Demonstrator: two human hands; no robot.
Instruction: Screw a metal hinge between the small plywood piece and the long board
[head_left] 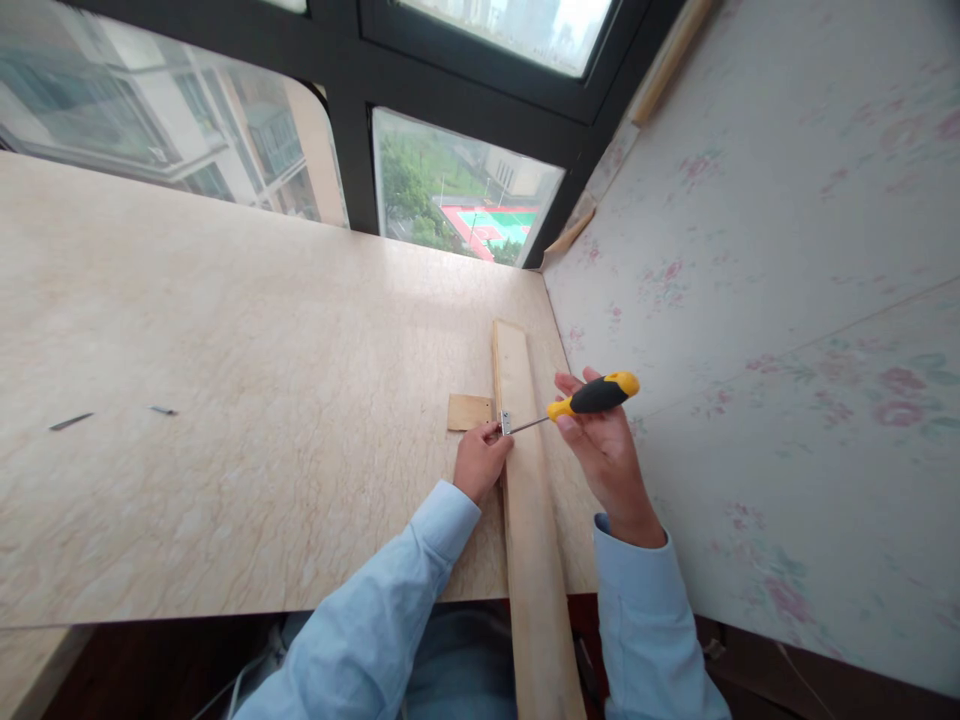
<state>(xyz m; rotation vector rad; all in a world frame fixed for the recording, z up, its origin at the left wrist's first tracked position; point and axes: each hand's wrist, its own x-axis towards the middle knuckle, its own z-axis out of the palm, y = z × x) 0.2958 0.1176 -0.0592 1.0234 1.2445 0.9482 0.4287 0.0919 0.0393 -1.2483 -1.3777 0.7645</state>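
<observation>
A long wooden board (529,500) lies on the stone-patterned sill and juts past its front edge. Against the board's left side sits a small metal bracket (505,422), pinched by the fingers of my left hand (481,462). My right hand (604,445) grips a yellow and black screwdriver (596,397) by its handle. The shaft slants down to the left, its tip at the bracket; whether it sits in a screw is too small to tell. Left of the bracket, a small square wood piece (469,412) lies flat on the sill, touching or close to the board.
Two thin dark pieces, a flat strip (71,422) and a shorter bit (163,410), lie far left on the sill (262,400). A flowered wall (787,350) rises close on the right. Dark window frames (480,60) stand behind.
</observation>
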